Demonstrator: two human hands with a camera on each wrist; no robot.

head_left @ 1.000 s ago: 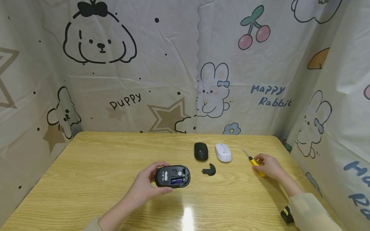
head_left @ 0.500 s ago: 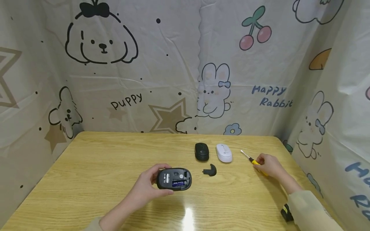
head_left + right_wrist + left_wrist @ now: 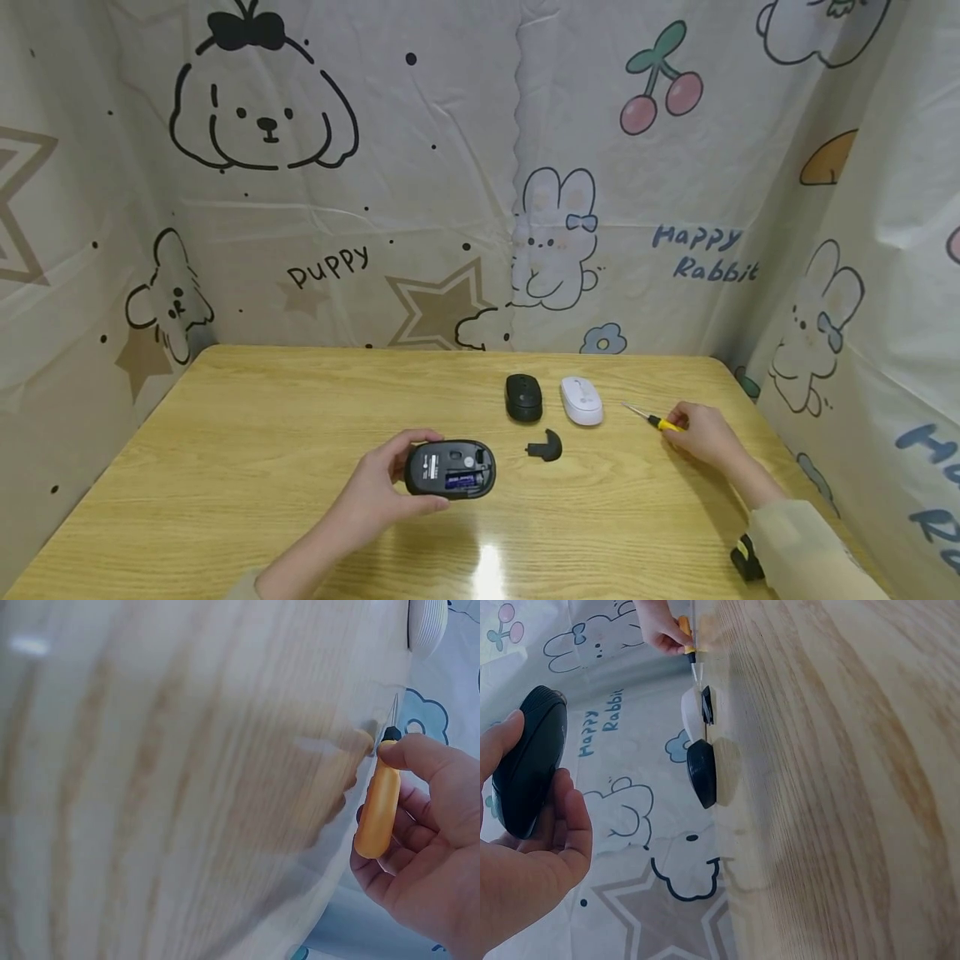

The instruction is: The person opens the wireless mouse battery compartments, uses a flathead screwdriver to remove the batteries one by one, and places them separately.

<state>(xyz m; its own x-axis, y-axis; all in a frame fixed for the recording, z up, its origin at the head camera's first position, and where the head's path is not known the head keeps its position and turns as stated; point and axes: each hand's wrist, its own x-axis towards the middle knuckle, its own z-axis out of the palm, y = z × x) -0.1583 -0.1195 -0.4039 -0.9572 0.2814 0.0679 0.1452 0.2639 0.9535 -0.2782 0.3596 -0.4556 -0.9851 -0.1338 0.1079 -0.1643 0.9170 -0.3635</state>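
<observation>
My left hand (image 3: 378, 483) grips a black computer mouse (image 3: 431, 483) by its sides above the table, thumb nearest me. Its underside faces up, and a blue battery (image 3: 463, 481) shows in the uncovered compartment. Over at the right, my right hand (image 3: 707, 435) holds a screwdriver (image 3: 660, 422) by its yellow handle, with the metal shaft pointing left and away. In the right wrist view, the thumb presses near the black collar of the screwdriver (image 3: 379, 806), and curled fingers lie behind the handle. A black battery cover (image 3: 547, 447) lies on the table between the hands.
A second black mouse (image 3: 523, 398) and a white mouse (image 3: 581, 401) stand on the wooden table (image 3: 300, 408) behind the cover. Beside my right sleeve sits a small black and yellow object (image 3: 746, 558), partly hidden. A printed curtain (image 3: 337, 208) encloses the back and sides.
The screwdriver has turned in my right hand; its tip has swung nearer to me and the shaft points more to the left. My left hand and the mouse stay nearly in place.
</observation>
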